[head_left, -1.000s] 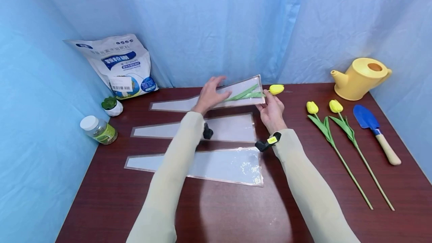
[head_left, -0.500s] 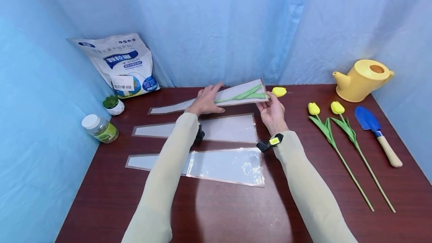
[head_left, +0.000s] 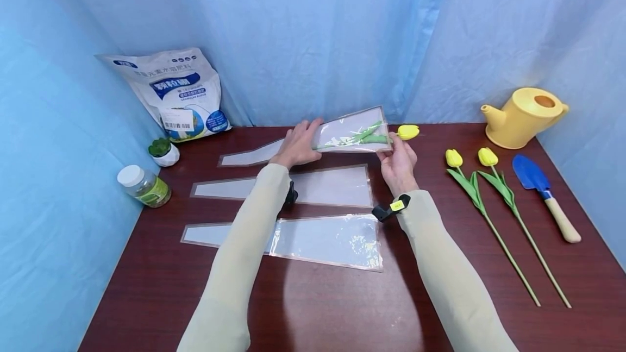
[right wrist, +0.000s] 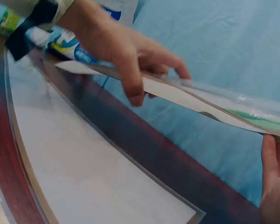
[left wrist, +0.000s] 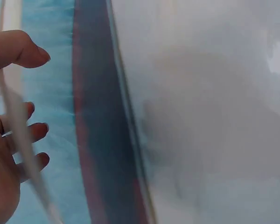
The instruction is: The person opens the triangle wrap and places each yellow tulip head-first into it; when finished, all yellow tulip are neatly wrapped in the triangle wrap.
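Observation:
A yellow tulip (head_left: 408,132) lies in a tapered clear-and-white flower sleeve (head_left: 337,126), its bloom outside the wide end and its green leaves and stem showing through the film. Across the middle of this sleeve my left hand (head_left: 299,145) grips it, thumb on the near edge and fingers over the far one. At the wide end my right hand (head_left: 398,162) holds the sleeve's corner close to the bloom, palm turned up. The right wrist view shows the sleeve (right wrist: 177,93) raised off the table, bowed, between both hands.
Two more flower sleeves, a middle one (head_left: 337,186) and a front one (head_left: 327,240), lie flat. To the right are two tulips (head_left: 484,211), a blue trowel (head_left: 545,194) and a yellow watering can (head_left: 523,115). A fertilizer bag (head_left: 181,96), small potted plant (head_left: 163,152) and jar (head_left: 144,186) stand left.
My left hand has come down from hovering over the sleeve to grip its middle. The sleeve's wide end has dipped, then tilted up again. The tulip has shifted slightly right.

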Demonstrator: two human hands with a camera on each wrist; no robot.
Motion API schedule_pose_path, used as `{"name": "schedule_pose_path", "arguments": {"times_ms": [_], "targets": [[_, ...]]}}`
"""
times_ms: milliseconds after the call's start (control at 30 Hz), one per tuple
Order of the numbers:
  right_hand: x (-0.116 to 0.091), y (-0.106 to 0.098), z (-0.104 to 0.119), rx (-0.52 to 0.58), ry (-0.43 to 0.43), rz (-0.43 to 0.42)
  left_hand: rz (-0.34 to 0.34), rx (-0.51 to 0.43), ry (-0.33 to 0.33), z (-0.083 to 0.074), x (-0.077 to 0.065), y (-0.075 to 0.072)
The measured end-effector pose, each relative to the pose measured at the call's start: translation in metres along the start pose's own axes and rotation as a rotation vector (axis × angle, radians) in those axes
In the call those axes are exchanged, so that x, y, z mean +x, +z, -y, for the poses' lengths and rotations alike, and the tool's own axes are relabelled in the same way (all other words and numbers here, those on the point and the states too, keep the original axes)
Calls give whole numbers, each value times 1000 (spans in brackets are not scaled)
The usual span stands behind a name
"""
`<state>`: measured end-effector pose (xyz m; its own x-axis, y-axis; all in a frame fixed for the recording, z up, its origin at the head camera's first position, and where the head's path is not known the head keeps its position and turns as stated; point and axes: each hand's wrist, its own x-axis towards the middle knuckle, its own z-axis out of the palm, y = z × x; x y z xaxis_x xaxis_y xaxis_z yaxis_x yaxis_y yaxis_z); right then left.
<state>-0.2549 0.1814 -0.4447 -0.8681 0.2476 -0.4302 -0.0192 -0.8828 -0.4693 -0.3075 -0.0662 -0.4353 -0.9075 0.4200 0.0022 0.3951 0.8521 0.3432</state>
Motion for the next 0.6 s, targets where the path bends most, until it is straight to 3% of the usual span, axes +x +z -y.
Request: {"name": "schedule_pose_path", "arguments": {"times_ms": [133,400,600], "targets": [[-1,0,0,-58,-73,-22,-21,20,18,-3,1,-4],[-2,0,4,34,-11,0,18,16,26,-6,0,0],[0,-2,8,-41,-41,15,6,0,32,-5,0,-1]]}}
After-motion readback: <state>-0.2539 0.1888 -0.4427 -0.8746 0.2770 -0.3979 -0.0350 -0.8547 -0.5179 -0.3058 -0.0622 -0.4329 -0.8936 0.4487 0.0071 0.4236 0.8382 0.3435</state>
